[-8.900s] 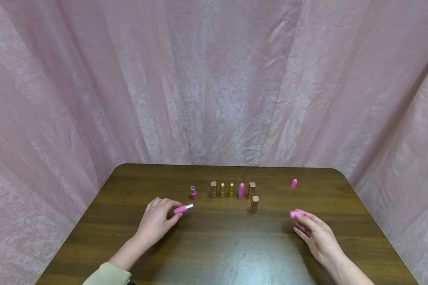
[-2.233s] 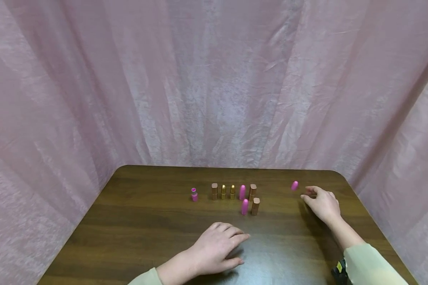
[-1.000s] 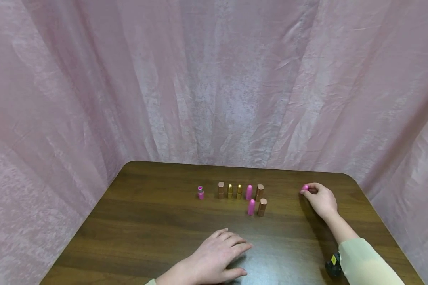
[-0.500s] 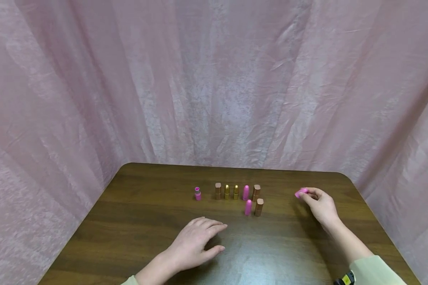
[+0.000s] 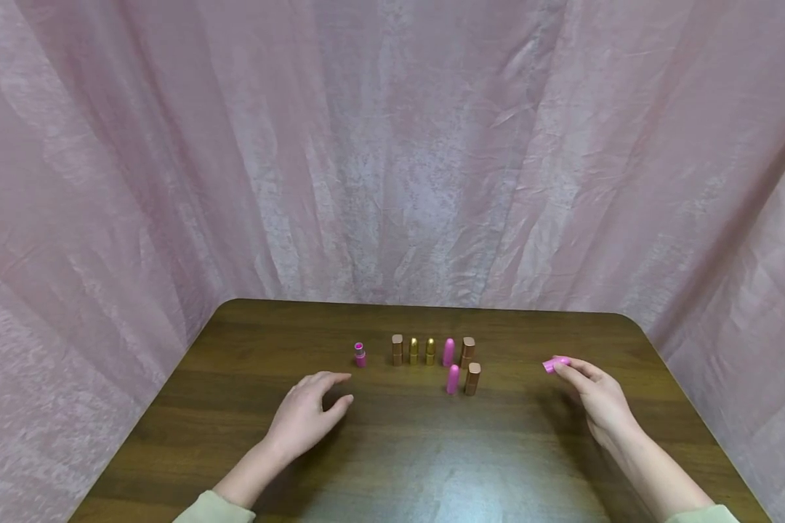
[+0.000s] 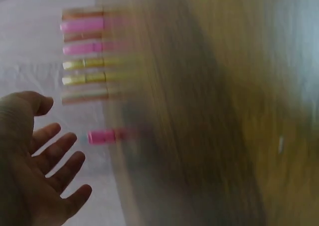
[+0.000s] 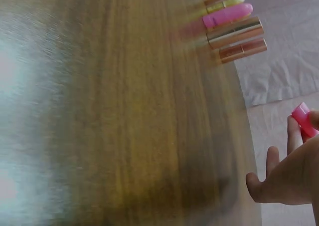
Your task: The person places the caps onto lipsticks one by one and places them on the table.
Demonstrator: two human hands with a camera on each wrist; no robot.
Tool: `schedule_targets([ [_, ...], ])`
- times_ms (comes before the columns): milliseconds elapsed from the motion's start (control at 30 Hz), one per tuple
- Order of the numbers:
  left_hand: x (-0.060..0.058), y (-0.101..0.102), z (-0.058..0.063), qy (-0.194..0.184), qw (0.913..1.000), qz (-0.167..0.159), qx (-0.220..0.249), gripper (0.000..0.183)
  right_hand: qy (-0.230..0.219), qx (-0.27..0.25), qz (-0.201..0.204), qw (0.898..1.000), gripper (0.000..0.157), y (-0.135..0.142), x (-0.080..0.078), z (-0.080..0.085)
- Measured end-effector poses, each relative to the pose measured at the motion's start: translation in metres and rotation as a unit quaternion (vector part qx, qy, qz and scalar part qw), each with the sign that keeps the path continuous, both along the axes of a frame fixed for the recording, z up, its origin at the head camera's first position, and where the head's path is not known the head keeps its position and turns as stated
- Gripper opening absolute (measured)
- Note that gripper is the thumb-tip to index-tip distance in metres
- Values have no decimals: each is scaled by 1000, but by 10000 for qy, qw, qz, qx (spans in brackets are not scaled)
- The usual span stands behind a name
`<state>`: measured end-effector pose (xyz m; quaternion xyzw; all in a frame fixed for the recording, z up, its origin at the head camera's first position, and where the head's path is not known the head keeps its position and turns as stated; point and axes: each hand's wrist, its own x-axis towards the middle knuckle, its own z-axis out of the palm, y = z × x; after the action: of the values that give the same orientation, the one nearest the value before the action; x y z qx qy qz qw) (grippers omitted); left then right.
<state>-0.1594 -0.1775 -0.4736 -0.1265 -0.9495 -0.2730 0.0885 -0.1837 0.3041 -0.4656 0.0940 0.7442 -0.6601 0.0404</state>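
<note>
My right hand (image 5: 603, 401) pinches a pink lipstick cap (image 5: 554, 364) between thumb and fingers, above the right side of the table. The cap lies nearly level, its rounded end toward the hand. In the right wrist view the same pink cap (image 7: 302, 117) shows at the right edge. My left hand (image 5: 304, 414) holds nothing; thumb and fingers are apart, just short of an uncapped pink lipstick (image 5: 360, 356) standing upright. That lipstick (image 6: 102, 136) appears beyond the fingers in the left wrist view, which is blurred.
Brown lipstick (image 5: 397, 350), two gold ones (image 5: 413, 351), a pink one (image 5: 448, 352) and another brown one (image 5: 467, 353) stand capped in a row. In front stand a capped pink lipstick (image 5: 453, 379) and a brown one (image 5: 474, 378). A pink curtain (image 5: 392, 145) hangs behind the wooden table (image 5: 392, 450).
Earlier, each hand held one part of a pink lipstick; a capped one now stands in front. My right hand has picked up the other cap. My left hand has moved left toward the uncapped lipstick.
</note>
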Motion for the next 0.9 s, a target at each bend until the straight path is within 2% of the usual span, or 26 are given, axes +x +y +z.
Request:
schedule_targets([
  [133,-16,-13,-3,-384,9976,416,397,41,-77,-493,-19,9988,28,2,7,1],
  [300,-41,-18,-10,-634,9935,686,655,45,-144,-1157,-70,9932,14,4,12,0],
  [533,-69,-5,-19,-695,9925,843,552,45,-197,-1324,-39,9910,12,3,16,-1],
  [733,-83,9,-31,-749,9926,907,314,44,-207,-1339,-57,9908,12,1,20,-3],
  [900,-88,14,-37,-614,9923,1067,105,39,-178,-1293,-5,9914,15,-1,22,-3],
])
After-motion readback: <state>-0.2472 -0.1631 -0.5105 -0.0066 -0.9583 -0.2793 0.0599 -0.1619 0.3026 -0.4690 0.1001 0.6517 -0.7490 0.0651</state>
